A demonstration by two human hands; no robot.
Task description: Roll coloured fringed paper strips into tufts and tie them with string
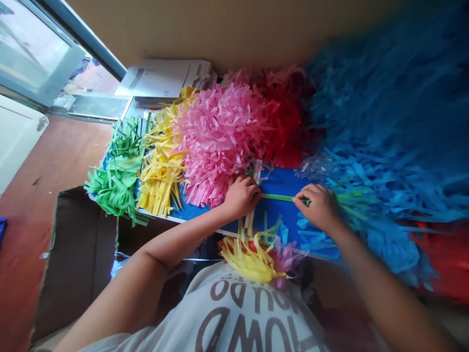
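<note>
hands pull taut a green paper strip [280, 197]: left hand [242, 195] and right hand [319, 205] each pinch one end, near the blue board's [278, 183] front edge.

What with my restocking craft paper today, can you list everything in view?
blue board: one, blue, under the piles
green strip: one, green, taut above the board
green pile: one, green, board's left end
yellow pile: one, yellow, beside the green
pink pile: one, pink, middle of the row
red pile: one, red, right of the pink
blue pile: one, blue, filling the right side
yellow bundle: one, yellow, by the chest
white papers: one stack, white, beyond the piles
cardboard box: one, brown, floor, lower left
left grip: one, bare, closed on the strip's end
right grip: one, bare, pinching the strip
</note>
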